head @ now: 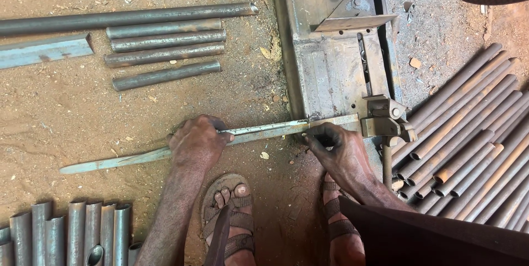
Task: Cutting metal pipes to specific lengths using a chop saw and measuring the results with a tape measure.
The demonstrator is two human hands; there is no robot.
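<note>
Left hand (195, 142): grip closed around the angle iron bar (138, 157).
Right hand (337, 146): fingertips pinch the bar beside the vise clamp (386, 120).
Bar: lies across the dirt floor (66, 117).

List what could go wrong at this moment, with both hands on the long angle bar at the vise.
1. The right hand grips the angle bar right beside the clamp vise; fingers could get pinched there.
2. The bar's long free end, steadied only by the left hand, may sag or twist on the dirt.
3. Feet in open sandals sit just below the bar, close to the loose pipes; a dropped piece could hit toes.
</note>
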